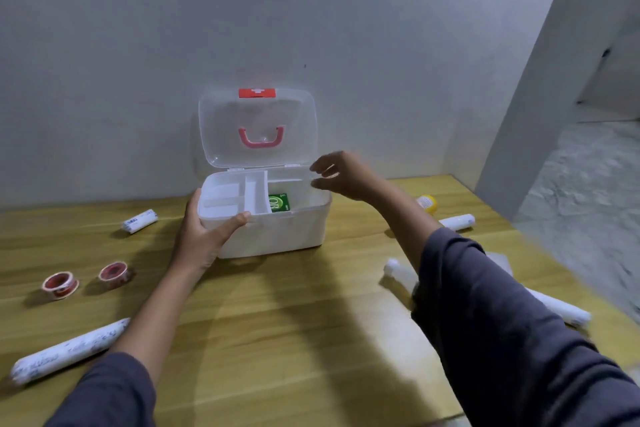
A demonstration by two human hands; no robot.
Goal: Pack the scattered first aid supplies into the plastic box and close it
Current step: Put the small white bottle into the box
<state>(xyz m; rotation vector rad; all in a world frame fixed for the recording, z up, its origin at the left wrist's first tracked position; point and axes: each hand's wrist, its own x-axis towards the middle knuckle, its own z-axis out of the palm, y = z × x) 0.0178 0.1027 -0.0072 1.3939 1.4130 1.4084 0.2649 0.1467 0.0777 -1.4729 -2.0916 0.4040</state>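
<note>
The white plastic box (pixel 277 232) stands at the back of the wooden table with its clear lid (pixel 258 128) swung up against the wall. A white divided tray (pixel 235 199) covers the left part of the box, and a green packet (pixel 279 202) lies inside on the right. My left hand (pixel 204 229) grips the box's front left corner, thumb on the rim. My right hand (pixel 341 175) hovers over the right rim, fingers spread, holding nothing. Two red tape rolls (pixel 60 284) (pixel 116 274) and white bandage rolls (pixel 140 220) (pixel 65 352) lie on the left.
To the right of the box lie a yellow-capped bottle (pixel 427 203), a white roll (pixel 457 221) and further white rolls (pixel 396 270) partly hidden by my right sleeve. The wall stands just behind the box. The table's right edge drops to a grey floor (pixel 588 184).
</note>
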